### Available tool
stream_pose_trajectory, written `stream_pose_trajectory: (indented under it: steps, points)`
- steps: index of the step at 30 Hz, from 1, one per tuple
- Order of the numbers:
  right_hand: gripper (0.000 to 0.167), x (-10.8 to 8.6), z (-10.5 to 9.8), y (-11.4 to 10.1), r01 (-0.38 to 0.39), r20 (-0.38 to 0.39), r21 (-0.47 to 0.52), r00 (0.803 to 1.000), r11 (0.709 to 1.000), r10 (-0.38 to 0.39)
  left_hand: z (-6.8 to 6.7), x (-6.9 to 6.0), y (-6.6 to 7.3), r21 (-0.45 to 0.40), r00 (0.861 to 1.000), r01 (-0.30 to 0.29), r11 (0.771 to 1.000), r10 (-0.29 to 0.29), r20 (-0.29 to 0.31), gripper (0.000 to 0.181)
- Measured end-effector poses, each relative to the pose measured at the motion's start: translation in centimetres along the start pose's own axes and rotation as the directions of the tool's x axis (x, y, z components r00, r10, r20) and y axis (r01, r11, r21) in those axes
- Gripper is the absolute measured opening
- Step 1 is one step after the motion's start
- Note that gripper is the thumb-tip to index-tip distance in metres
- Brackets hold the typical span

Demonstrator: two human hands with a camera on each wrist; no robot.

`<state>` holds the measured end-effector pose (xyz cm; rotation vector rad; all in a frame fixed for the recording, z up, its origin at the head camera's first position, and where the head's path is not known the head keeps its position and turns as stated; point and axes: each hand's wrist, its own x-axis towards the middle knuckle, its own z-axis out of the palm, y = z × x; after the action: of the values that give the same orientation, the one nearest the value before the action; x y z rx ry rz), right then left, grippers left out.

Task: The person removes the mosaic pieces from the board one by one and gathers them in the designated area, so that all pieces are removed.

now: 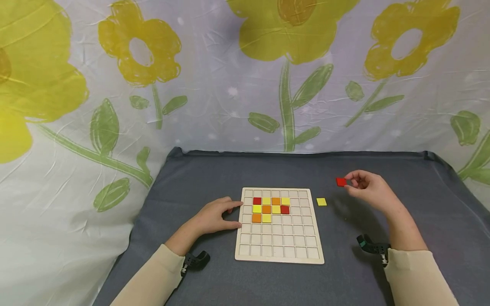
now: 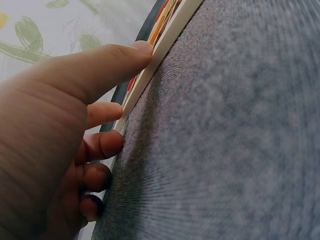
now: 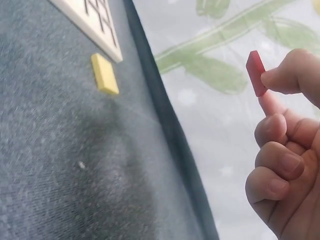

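A wooden grid board [image 1: 282, 229] lies on the dark grey cloth, with red, yellow and orange square tiles in several cells of its upper left part. My left hand [image 1: 215, 216] touches the board's left edge with the tips of the thumb and index finger. In the left wrist view the thumb [image 2: 115, 65] lies straight against that edge, and the other fingers are bent. Above the cloth, to the right of the board, my right hand [image 1: 369, 189] pinches a red tile [image 1: 341, 182] between thumb and index finger; the tile [image 3: 255, 74] stands tilted in the right wrist view.
One yellow tile [image 1: 321, 202] lies loose on the cloth just right of the board. Behind the table's far edge hangs a pale curtain [image 1: 214, 97] printed with yellow flowers. Each wrist wears a black strapped device [image 1: 373, 246].
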<state>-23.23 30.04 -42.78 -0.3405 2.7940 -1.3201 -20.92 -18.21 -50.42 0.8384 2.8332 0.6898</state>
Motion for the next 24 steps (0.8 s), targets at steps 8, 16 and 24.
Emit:
stream_pose_trajectory:
  steps: [8,16,24]
  points:
    - [0.027,0.2,0.3,1.2,0.014,0.068,0.014,0.998,1.0,-0.015,-0.1,0.0,0.1,0.002,1.0,0.005,1.0,-0.005,0.004,0.071]
    - [0.028,0.5,0.6,2.6,-0.012,0.14,0.029,0.99,1.0,0.008,0.0,0.0,0.0,0.007,1.0,0.005,1.0,-0.005,0.005,0.069]
    - [0.027,0.9,1.0,4.0,-0.027,0.182,0.023,0.983,0.999,0.022,0.0,0.0,-0.1,0.002,1.0,-0.003,1.0,0.003,0.003,0.069]
